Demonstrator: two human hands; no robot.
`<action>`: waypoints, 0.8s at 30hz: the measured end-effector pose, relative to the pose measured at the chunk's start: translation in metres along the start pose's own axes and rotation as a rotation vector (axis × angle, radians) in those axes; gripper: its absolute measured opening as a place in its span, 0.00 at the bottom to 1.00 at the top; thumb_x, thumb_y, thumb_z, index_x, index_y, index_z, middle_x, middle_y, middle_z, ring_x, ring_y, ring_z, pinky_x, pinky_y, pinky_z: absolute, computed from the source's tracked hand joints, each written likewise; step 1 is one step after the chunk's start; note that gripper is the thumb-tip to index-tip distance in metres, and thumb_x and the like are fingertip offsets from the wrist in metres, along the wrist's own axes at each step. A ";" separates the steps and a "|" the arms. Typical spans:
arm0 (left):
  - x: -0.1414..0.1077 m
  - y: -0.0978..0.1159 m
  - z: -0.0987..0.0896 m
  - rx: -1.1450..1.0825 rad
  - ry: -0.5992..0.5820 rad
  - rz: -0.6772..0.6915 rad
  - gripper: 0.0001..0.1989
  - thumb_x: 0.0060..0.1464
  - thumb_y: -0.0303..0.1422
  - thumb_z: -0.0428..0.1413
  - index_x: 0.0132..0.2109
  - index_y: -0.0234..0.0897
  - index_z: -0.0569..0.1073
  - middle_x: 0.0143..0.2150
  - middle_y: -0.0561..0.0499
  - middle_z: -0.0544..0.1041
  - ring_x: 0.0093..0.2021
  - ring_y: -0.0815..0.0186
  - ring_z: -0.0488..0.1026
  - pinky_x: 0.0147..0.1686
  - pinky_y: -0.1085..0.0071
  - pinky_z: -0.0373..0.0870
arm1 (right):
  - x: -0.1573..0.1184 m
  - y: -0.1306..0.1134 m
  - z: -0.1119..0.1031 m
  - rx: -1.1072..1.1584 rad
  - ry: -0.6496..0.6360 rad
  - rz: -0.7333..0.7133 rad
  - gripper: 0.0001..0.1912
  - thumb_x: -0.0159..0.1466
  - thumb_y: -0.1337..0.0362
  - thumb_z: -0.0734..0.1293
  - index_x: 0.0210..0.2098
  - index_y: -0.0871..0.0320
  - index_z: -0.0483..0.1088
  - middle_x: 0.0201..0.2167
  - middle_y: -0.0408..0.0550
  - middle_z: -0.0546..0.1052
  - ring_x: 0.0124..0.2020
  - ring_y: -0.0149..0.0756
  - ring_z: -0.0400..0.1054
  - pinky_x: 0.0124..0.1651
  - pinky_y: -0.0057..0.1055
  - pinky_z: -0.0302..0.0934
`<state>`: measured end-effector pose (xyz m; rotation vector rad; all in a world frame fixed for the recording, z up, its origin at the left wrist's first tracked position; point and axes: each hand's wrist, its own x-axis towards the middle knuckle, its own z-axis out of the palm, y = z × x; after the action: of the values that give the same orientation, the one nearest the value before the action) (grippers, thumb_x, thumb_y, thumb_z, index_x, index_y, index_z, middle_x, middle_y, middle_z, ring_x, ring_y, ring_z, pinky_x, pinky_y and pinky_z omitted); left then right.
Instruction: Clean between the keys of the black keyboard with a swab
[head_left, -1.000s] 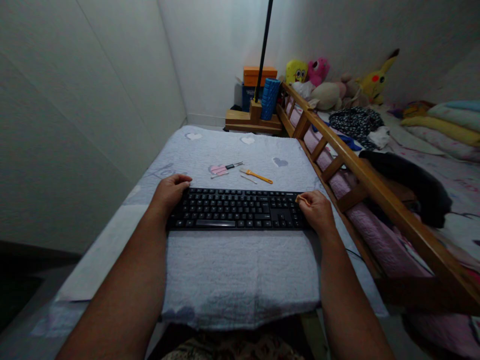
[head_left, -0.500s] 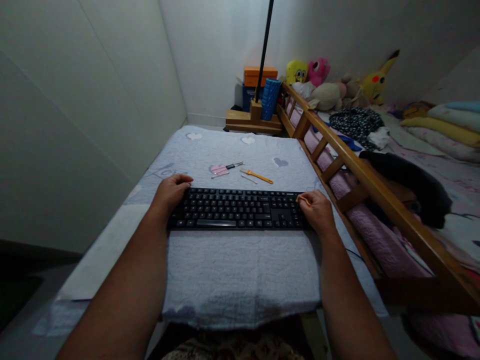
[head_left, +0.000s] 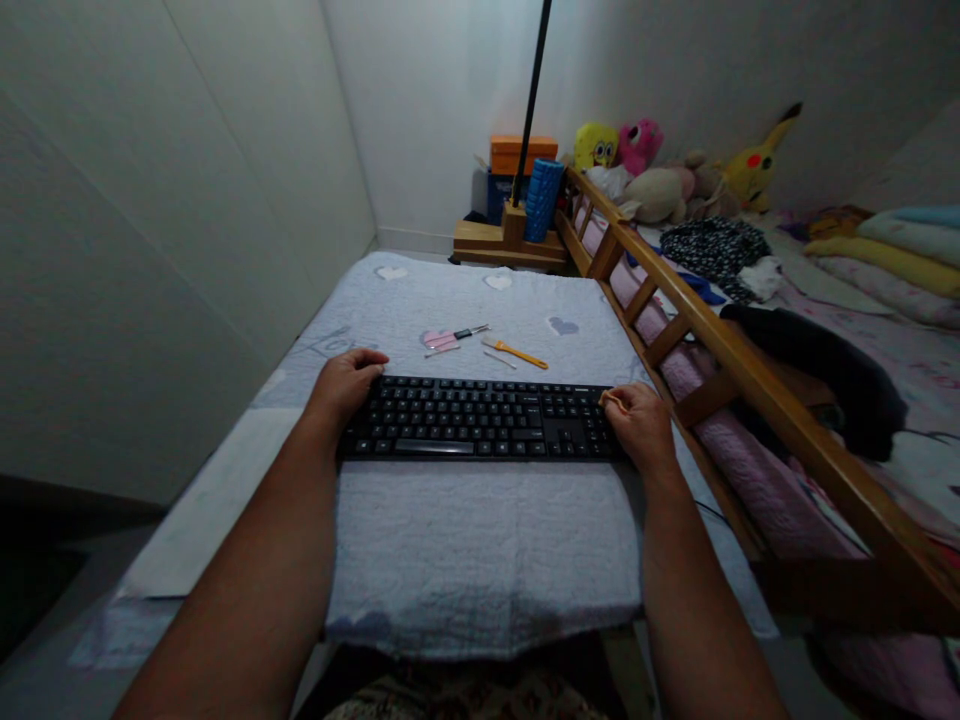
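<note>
A black keyboard [head_left: 480, 420] lies flat across the cloth-covered table. At its left end, my left hand [head_left: 349, 385] grips the upper corner, thumb and fingers closed on the edge. My right hand [head_left: 639, 420] is closed at the right end, pinching a small orange-tan cloth [head_left: 613, 401] over the number keys. Behind the keyboard lie an orange-handled brush [head_left: 525, 354], a dark-handled brush [head_left: 471, 331] and thin white swabs [head_left: 499, 358]. The fingertips of both hands are partly hidden.
A wooden bed rail [head_left: 720, 345] runs along the table's right side, with bedding and stuffed toys beyond. A wooden stand [head_left: 480, 240] with a black pole and a blue roller [head_left: 543, 200] stands behind the table. A pale panel rises at the left.
My right hand and the cloth have shifted slightly to the right along the keyboard's end. My left hand keeps its place on the left corner.
</note>
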<state>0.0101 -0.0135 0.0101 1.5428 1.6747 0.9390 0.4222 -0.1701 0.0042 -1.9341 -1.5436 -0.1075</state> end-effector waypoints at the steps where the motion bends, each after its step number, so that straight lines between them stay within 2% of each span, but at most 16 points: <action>1: 0.000 0.000 0.000 0.000 -0.001 -0.003 0.13 0.41 0.34 0.57 0.37 0.38 0.79 0.36 0.49 0.80 0.40 0.56 0.75 0.44 0.63 0.69 | 0.000 0.001 0.000 -0.012 0.002 0.007 0.10 0.59 0.63 0.63 0.29 0.58 0.75 0.31 0.52 0.75 0.36 0.43 0.69 0.43 0.38 0.61; 10: 0.000 0.000 0.000 -0.012 -0.007 -0.015 0.13 0.40 0.35 0.58 0.36 0.38 0.79 0.34 0.50 0.80 0.38 0.57 0.75 0.45 0.63 0.69 | 0.000 0.003 -0.001 -0.022 0.028 0.047 0.10 0.58 0.63 0.63 0.28 0.59 0.75 0.31 0.53 0.77 0.37 0.45 0.70 0.45 0.40 0.62; 18: 0.000 0.000 0.000 -0.003 -0.007 -0.002 0.14 0.41 0.35 0.58 0.37 0.38 0.80 0.35 0.49 0.80 0.39 0.57 0.75 0.47 0.62 0.69 | -0.003 -0.017 0.005 0.113 -0.040 -0.072 0.08 0.59 0.65 0.64 0.30 0.56 0.75 0.31 0.50 0.76 0.37 0.42 0.69 0.43 0.37 0.62; 24: 0.003 -0.005 0.000 -0.005 -0.005 -0.003 0.14 0.40 0.35 0.58 0.37 0.38 0.80 0.37 0.49 0.81 0.41 0.55 0.76 0.48 0.62 0.69 | -0.002 -0.014 0.004 0.076 -0.058 -0.071 0.07 0.59 0.65 0.64 0.30 0.56 0.75 0.31 0.50 0.75 0.37 0.42 0.69 0.43 0.38 0.62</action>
<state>0.0079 -0.0111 0.0060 1.5372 1.6697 0.9362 0.4078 -0.1681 0.0058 -1.8384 -1.6316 -0.0232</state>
